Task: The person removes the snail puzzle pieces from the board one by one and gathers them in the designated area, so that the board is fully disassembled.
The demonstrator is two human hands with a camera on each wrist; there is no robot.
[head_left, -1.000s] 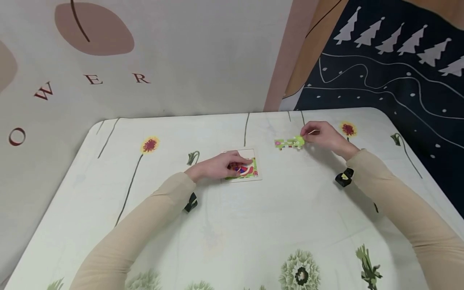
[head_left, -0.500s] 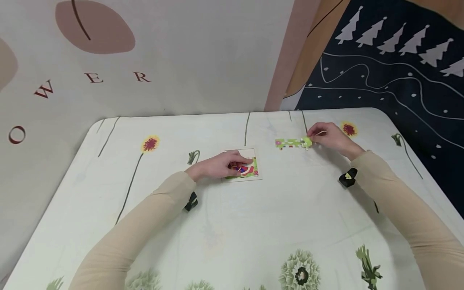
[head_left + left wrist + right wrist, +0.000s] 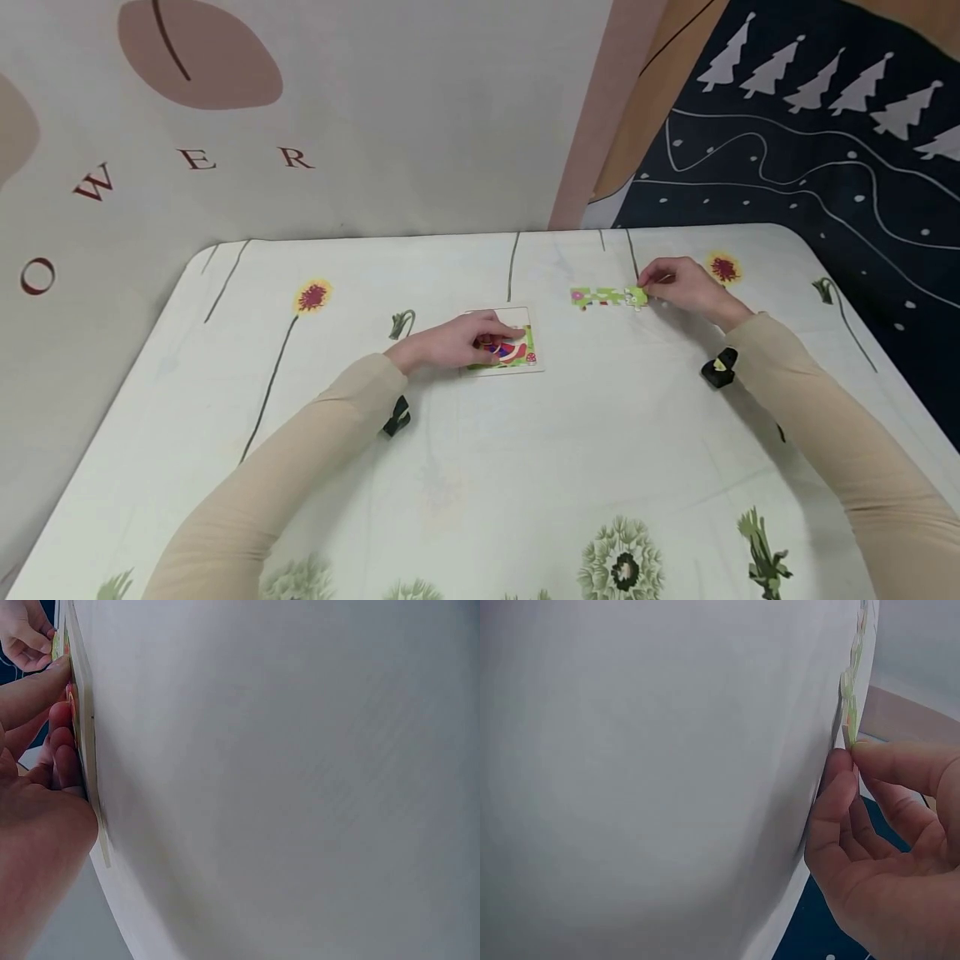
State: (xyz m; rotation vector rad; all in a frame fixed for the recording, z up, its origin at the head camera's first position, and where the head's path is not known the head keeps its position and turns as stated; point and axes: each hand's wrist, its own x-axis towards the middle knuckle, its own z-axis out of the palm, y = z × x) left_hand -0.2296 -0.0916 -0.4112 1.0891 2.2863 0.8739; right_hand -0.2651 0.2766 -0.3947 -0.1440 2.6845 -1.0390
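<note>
Table [image 3: 480,483]: whitish, far corners rounded, faint creases. I take the puzzle board [image 3: 519,354] as my hub; it lies flat, pale-bordered, brightly pictured, its nine-o'clock side partly hidden from me. Toward two, apart from it, a narrow row of puzzle pieces [image 3: 600,296], mostly green, running nine to three; can't tell if its three-o'clock end lies flat. Table prints: yellow-and-red flowers [image 3: 312,297] near ten and two, a pale green bloom [image 3: 600,562] at five.

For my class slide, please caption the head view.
Left hand rests on the puzzle; right hand pinches a green piece.
</note>
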